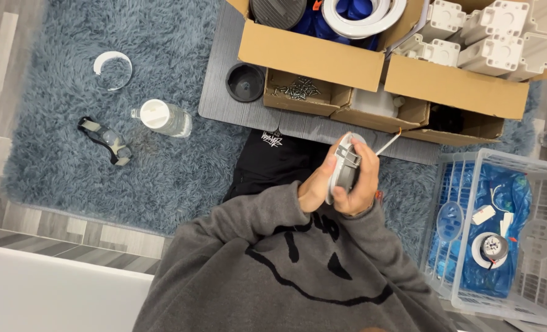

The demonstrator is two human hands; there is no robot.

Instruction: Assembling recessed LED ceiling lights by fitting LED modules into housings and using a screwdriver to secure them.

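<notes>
Both my hands hold a round grey and white light fitting [345,165] on edge in front of my chest. My left hand [315,183] grips its left rim with the thumb along the white ring. My right hand [359,184] wraps its right side and underside. A thin white wire [386,145] with an orange tip sticks out from the fitting toward the upper right. A metal spring clip shows on the fitting's top edge.
Open cardboard boxes [310,52] hold white rings, white plastic blocks [498,37] and screws [298,89]. A black cap [245,82] lies on a grey mat. A clear crate [501,230] at right holds a finished fitting. A bottle [163,118], goggles [106,140] and a ring piece [112,67] lie on the blue rug.
</notes>
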